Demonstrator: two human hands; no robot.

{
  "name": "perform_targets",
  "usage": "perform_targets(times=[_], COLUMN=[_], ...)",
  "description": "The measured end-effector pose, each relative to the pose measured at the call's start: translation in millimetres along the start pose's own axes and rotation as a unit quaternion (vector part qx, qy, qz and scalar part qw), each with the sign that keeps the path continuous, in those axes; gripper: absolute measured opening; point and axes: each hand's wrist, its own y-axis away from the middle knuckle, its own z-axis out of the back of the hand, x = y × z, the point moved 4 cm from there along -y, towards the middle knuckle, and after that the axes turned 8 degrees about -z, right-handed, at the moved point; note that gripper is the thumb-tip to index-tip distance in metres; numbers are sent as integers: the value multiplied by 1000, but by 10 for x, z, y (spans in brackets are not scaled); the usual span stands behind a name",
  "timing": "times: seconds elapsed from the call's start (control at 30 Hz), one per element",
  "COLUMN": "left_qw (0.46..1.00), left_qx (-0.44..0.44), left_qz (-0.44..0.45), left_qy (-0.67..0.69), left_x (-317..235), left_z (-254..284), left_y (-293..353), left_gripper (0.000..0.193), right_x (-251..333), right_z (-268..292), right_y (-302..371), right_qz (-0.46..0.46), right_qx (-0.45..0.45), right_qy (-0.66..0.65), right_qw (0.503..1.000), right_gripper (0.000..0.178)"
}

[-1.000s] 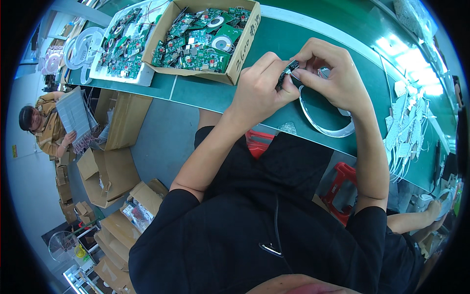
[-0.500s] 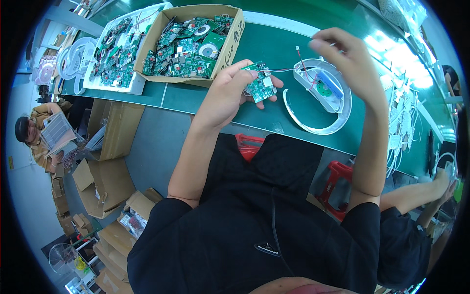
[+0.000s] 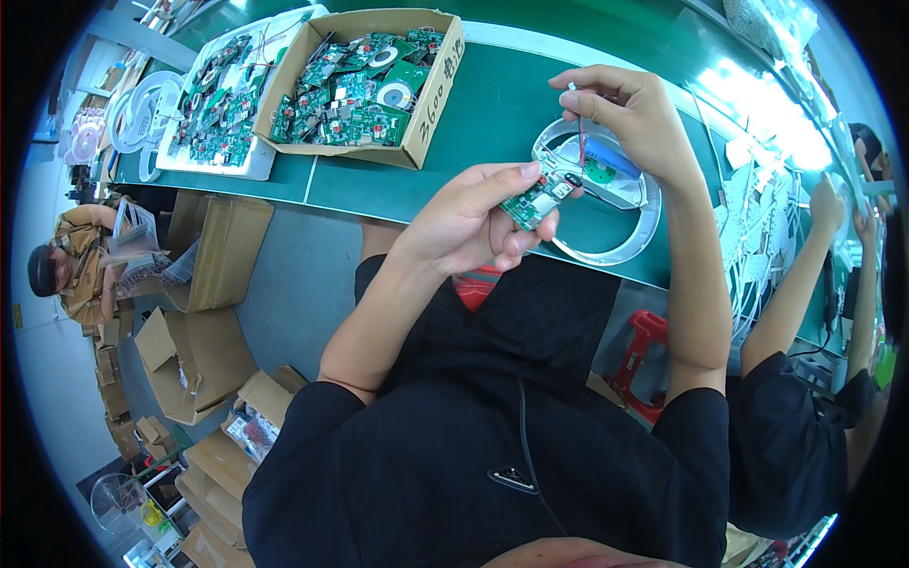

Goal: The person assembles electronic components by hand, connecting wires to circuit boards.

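My left hand is closed on a green circuit board, its fingers under the board and the thumb along its upper edge. Up and to the right, my right hand pinches the small white connector of a thin red and dark wire. That wire runs down toward a white ring-shaped housing lying on the green table. Inside the housing sit a blue cylindrical battery and a round green board, partly hidden by the wires and my left hand.
At the back left stands a cardboard box full of circuit boards, beside a white foam tray with more boards. White flat parts with cables lie at the right, near another person's arms. Red stools show below the table edge.
My left hand has brought the circuit board right and lower, in front of the housing. My right hand has moved left and now pinches the wire's connector, which stood free before.
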Motion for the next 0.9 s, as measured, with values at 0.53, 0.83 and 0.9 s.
perform_targets(times=[0.53,0.83,0.9], left_qw=[993,927,911], left_qx=[-43,-104,-111], left_qz=[-92,-157,-156], left_qy=[-59,-323,-366], left_x=[-40,-390,-390], left_z=[-37,216,220], left_y=[-41,-275,-272], left_gripper=[63,56,55], right_x=[-9,72,102], right_z=[-91,-100,-145], right_y=[44,88,113], right_qz=[-37,1,11], right_qx=[3,-23,-20], right_qy=[-77,45,77], right_qw=[996,999,997], right_gripper=[22,18,16])
